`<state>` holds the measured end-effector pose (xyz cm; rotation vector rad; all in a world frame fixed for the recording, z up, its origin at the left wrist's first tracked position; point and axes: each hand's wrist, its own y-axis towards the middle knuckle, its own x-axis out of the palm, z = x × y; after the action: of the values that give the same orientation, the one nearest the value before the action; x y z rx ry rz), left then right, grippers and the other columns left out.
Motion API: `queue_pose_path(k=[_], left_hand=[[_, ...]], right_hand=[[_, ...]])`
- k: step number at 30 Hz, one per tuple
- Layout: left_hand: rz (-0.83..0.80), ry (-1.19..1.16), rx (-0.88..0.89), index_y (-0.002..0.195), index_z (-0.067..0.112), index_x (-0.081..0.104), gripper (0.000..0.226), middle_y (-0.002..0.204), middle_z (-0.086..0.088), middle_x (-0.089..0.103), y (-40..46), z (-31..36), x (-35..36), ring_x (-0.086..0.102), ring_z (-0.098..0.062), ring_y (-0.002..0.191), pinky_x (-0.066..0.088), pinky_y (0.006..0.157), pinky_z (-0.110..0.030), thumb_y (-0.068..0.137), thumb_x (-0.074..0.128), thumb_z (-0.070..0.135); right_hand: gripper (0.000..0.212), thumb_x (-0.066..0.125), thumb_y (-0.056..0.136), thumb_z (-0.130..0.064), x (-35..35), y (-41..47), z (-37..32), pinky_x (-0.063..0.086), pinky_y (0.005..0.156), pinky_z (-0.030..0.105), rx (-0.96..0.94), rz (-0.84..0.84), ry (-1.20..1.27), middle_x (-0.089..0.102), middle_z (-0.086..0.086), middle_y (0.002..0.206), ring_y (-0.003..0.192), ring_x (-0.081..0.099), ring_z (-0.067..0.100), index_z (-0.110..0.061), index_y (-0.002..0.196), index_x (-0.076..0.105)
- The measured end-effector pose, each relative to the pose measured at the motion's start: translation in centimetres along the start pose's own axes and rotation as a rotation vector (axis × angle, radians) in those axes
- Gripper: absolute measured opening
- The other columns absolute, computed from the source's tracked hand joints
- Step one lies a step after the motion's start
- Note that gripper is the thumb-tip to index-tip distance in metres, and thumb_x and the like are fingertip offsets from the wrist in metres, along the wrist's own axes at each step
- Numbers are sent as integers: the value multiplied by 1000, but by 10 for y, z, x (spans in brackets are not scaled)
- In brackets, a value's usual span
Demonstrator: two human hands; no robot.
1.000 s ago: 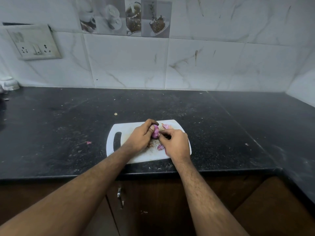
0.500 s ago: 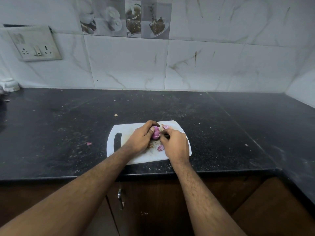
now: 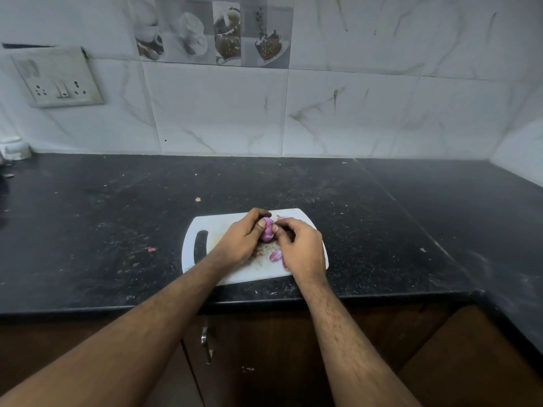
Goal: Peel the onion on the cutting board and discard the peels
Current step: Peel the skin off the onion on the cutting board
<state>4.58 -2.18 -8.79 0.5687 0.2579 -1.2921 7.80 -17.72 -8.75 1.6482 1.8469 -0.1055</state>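
Both hands are working over the white cutting board [image 3: 211, 230], which lies on the dark surface [image 3: 117, 230] near its front edge. The onion [image 3: 266, 232], small and purple, is held above the middle of the board. The left hand [image 3: 244, 239] has it, fingers curled round the bulb from the left and thumb on top. The onion sits right between the two hands, and its long axis looks to run roughly from the far edge of the board towards the near one. The right hand [image 3: 299, 245] comes in from the board's right side, fingers bent, thumb tip against the onion's right flank; it seems to be pinching at the skin there, though whether any peel is caught I cannot tell. Loose peels [image 3: 276, 255] lie on the board just nearer than the onion, and another scrap [image 3: 282, 217] sits by the far edge. Peeling looks partly done, nothing discarded.
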Motion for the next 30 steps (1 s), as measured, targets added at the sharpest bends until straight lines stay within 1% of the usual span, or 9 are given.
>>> queue_pose_path(k=[4, 8, 11, 15, 19, 21, 24, 27, 30], left_hand=[[-13, -23, 24, 124, 23, 61, 20, 108, 6, 73, -1, 0, 0, 65, -4, 97, 48, 83, -14, 111, 46, 27], [-21, -20, 37, 120, 23, 62, 18, 108, 5, 74, -2, 2, -2, 66, -6, 98, 48, 83, -14, 110, 48, 27], [-21, -16, 40, 120, 23, 62, 17, 108, 5, 75, -3, 4, -3, 67, -5, 97, 47, 80, -11, 110, 49, 27], [-19, -27, 35, 121, 23, 62, 17, 108, 5, 75, -4, 5, -3, 69, -10, 101, 51, 86, -18, 110, 50, 28], [-17, -63, 23, 118, 23, 63, 15, 103, 4, 76, -5, 4, -3, 71, -12, 98, 54, 88, -24, 109, 52, 26], [-22, -71, 19, 118, 23, 63, 14, 99, 3, 76, -5, 4, -3, 71, -10, 94, 55, 86, -26, 109, 52, 25], [-24, -66, 40, 118, 21, 62, 13, 98, 2, 76, -6, 6, -3, 68, -2, 88, 51, 79, -17, 108, 53, 23], [-20, -65, 35, 117, 22, 63, 13, 99, 4, 75, -6, 6, -3, 66, 4, 85, 47, 74, -10, 108, 53, 24], [-19, -53, 29, 118, 22, 62, 14, 101, 6, 74, -6, 6, -3, 64, 6, 83, 45, 73, -8, 109, 52, 23]], right_hand=[[14, 68, 99, -32, 1, 0, 2, 63, 60, 47, -20, 14, -8, 77, -13, 105, 64, 75, 15, -27, 107, 78], [17, 70, 99, -31, 0, -1, 0, 64, 66, 47, -45, 20, -51, 79, -9, 101, 73, 76, 21, -25, 111, 80], [18, 71, 98, -30, 0, -1, 0, 64, 67, 46, -59, 20, -63, 79, -7, 97, 71, 74, 23, -23, 113, 80], [19, 71, 98, -30, 0, -1, 0, 64, 68, 44, -61, 18, -74, 79, -7, 99, 72, 75, 22, -24, 113, 81], [20, 71, 98, -31, -1, -1, -1, 63, 80, 39, -83, 16, -104, 79, -5, 110, 82, 76, 13, -22, 113, 81], [19, 71, 98, -33, -1, -1, -1, 63, 73, 39, -84, 9, -94, 79, -5, 108, 69, 75, 10, -22, 109, 82], [21, 70, 99, -38, -2, -2, -2, 62, 64, 38, -66, -1, -88, 77, -8, 110, 51, 71, 6, -22, 107, 81], [26, 68, 99, -42, -1, -2, -4, 61, 66, 38, -69, -1, -132, 75, -8, 111, 51, 70, 7, -21, 109, 80], [26, 66, 101, -43, 1, -1, -4, 60, 66, 37, -56, 7, -163, 74, -8, 104, 53, 70, 8, -19, 100, 78]])
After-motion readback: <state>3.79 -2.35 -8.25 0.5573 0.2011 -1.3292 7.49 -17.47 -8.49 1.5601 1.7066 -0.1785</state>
